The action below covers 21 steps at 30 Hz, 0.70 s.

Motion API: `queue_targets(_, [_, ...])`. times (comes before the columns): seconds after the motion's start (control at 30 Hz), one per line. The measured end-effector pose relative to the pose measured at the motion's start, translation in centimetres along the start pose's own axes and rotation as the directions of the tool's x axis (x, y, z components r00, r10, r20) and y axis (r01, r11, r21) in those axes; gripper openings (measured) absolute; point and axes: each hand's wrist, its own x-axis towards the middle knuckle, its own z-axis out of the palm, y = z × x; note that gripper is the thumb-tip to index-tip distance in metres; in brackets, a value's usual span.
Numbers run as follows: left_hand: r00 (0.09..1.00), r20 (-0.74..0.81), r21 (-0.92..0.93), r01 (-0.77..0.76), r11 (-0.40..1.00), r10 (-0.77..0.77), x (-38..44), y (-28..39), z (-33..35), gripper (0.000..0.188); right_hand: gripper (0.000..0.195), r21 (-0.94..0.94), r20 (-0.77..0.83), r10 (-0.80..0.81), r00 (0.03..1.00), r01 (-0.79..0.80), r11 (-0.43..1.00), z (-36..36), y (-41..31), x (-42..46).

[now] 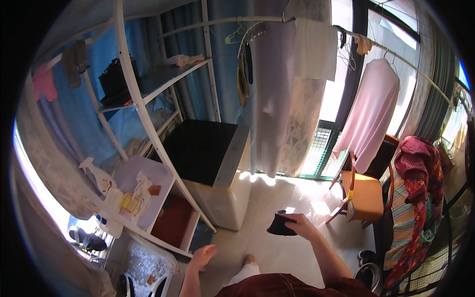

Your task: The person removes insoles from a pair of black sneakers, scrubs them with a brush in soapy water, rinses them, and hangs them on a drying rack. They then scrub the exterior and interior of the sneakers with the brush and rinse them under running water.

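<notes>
My right hand (301, 225) grips a small black cloth item (282, 224), held out over the tiled floor (256, 215); its exact kind cannot be told. My left hand (203, 256) is held away from it with nothing in it, fingers loosely extended, near the lower edge of the white metal shelf frame (187, 206). Below and left of that hand lies a basin (169, 260) of sudsy water, with dark shoes (128, 286) at its near edge and a small brown block (150, 280) in the foam.
A top-loading washing machine (237, 200) stands under the shelving. A spray bottle (102, 180) and yellow soap (130, 202) are on the lilac shelf (163, 174). Rightward, a wooden armchair (365, 193) stands beneath a hanging pink shirt (374, 100), beside piled patterned cloths (415, 167).
</notes>
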Motion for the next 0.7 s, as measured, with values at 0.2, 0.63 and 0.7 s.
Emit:
queue_targets(0.2, [0.914,0.303,-0.693,0.018,0.72,0.27,10.0,11.5,2.4,0.066,0.037,-0.029,0.032,-0.131,0.991,0.132,0.991,0.4,-3.1,4.6])
queue_targets(0.63, [0.972,0.175,-0.888,0.088,0.45,0.156,24.9,25.7,4.1,0.056,0.034,0.267,-0.219,-0.057,0.974,0.116,0.957,-3.4,-2.7,11.1])
queue_targets(0.7, [0.907,0.335,-0.905,0.234,0.356,0.255,27.1,27.0,4.5,0.053,0.035,0.256,-0.215,-0.083,0.973,0.139,0.957,-5.0,-2.4,12.4])
